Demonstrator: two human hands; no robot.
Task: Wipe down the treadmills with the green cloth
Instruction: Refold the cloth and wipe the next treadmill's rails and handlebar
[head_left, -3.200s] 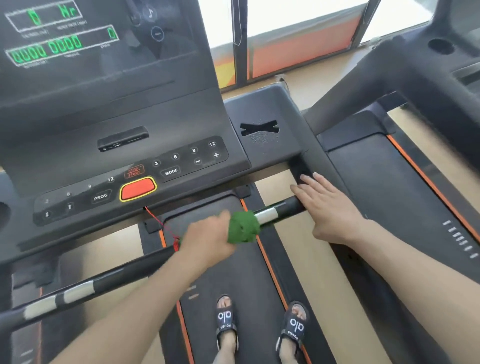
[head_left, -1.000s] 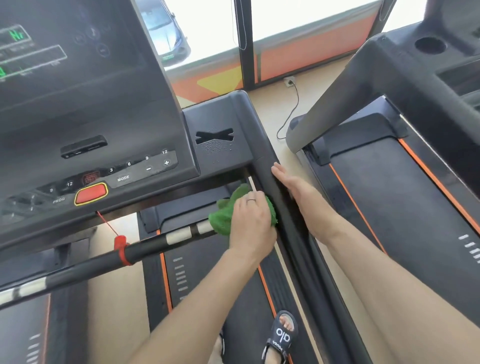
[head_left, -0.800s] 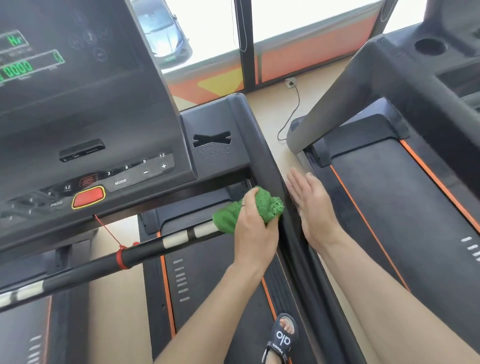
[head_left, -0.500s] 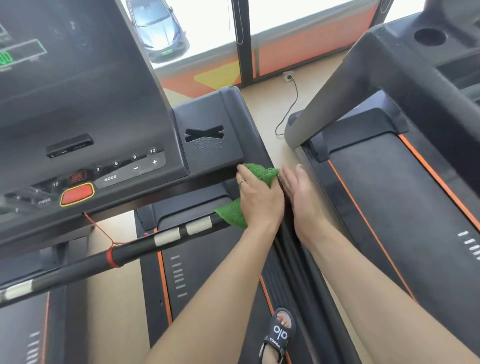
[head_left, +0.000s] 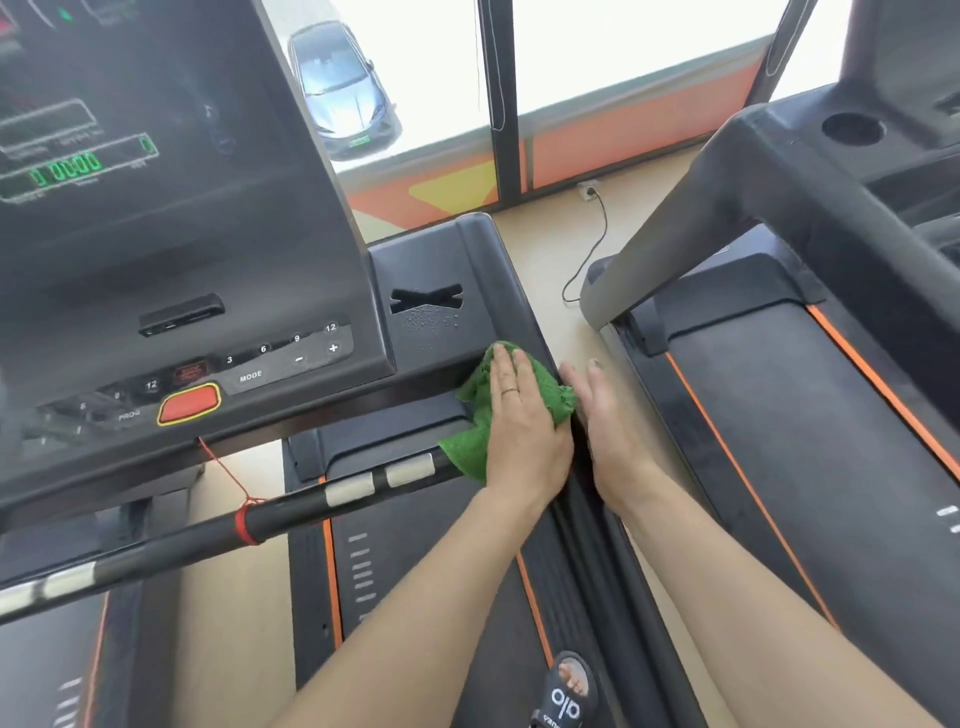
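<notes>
Green cloth (head_left: 540, 391) lies pressed under the left hand (head_left: 522, 421), fingers flat; right hand (head_left: 608, 421) rests relaxed alongside.

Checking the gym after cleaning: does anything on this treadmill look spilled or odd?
Small droplets bead on the black console tray below its X-shaped slot, unwiped, just ahead of the green cloth under the left hand.

The left hand (head_left: 522, 415) lies flat on the green cloth (head_left: 545, 397) and presses it on the black side rail (head_left: 511, 291) of the treadmill. The right hand (head_left: 610, 421) rests flat just beside it, fingers straight. A red button (head_left: 188, 405) sits on the panel.
</notes>
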